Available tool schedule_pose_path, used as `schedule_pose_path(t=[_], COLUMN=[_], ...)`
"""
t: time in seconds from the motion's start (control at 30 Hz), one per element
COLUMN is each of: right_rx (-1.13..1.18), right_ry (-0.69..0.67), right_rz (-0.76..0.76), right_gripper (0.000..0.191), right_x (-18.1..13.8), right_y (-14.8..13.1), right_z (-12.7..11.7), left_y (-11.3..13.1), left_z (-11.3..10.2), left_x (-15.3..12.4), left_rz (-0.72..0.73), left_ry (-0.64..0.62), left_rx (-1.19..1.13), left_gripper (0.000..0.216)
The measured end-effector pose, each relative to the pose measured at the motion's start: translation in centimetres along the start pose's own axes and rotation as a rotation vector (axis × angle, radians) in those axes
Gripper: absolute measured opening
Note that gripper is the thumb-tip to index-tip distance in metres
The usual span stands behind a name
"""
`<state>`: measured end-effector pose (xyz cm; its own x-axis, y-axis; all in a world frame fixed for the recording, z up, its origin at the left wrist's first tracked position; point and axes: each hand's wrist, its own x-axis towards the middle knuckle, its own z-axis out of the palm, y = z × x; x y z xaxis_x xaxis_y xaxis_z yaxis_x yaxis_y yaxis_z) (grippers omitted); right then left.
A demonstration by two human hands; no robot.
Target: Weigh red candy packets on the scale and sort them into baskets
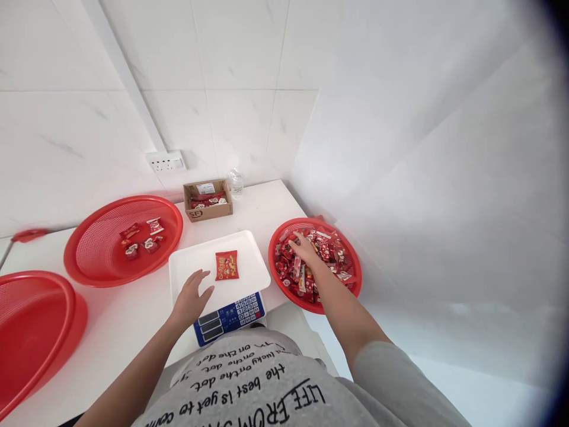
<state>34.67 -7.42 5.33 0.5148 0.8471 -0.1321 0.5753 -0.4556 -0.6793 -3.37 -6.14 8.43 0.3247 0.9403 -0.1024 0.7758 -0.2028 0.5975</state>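
My left hand (190, 299) is over the near left part of a white scale tray (193, 255), its fingers spread and holding nothing. A flat red packet (227, 265) with yellow print lies on that tray, just right of my fingertips. My right hand (304, 248) reaches into a red basket (276, 287) on the right. Its thumb and fingers are apart among many small red wrapped packets (306, 279), and I see nothing clearly gripped in them. Below the tray shows the scale's blue panel (229, 317) with keys and displays.
A red mesh basket (95, 249) with several packets stands left of the scale. Another red basket (66, 314) is nearer on the left. A cardboard box (208, 212) of red packets and a clear plastic bottle (237, 185) stand at the back, below a wall socket (165, 161).
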Motion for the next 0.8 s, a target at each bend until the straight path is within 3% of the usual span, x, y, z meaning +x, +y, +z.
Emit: schedule_pose_path(t=[0.1,0.23,0.37,0.47,0.57,0.63,0.73,0.8], right_rx=[0.002,0.016,0.166,0.232,0.249,0.284,0.249,0.065], right_ry=[0.023,0.147,0.285,0.254,0.220,0.112,-0.038,-0.003], right_rz=[0.043,0.079,-0.129,-0.199,-0.122,-0.086,-0.088,-0.031], right_gripper=[0.032,0.041,0.039,0.033,0.028,0.031,0.046,0.057], right_x=[1.1,-0.6,-4.8,-7.4,-8.2,-8.1,-8.0,-8.5], right_y=[-1.0,-2.0,-3.5,-4.3,-3.9,-3.1,-1.3,0.2], right_z=[0.4,0.2,0.6,1.5,1.5,0.6,-1.3,-2.2], left_y=[-0.3,-0.9,-1.1,-0.2,1.5,2.7,3.7,3.4], left_z=[-0.7,-1.0,-0.1,0.9,1.8,2.3,2.8,2.9], left_x=[-0.5,-1.5,-1.9,-1.3,0.0,1.1,2.3,2.6], left_rz=[0.013,0.018,0.044,0.170,0.325,0.389,0.385,0.356], left_ry=[-0.007,-0.036,-0.075,-0.119,-0.196,-0.258,-0.323,-0.309], left_rx=[-0.007,-0.004,0.067,0.143,0.245,0.314,0.394,0.416], left_gripper=[0.042,0.041,0.042,0.045,0.046,0.047,0.048,0.046])
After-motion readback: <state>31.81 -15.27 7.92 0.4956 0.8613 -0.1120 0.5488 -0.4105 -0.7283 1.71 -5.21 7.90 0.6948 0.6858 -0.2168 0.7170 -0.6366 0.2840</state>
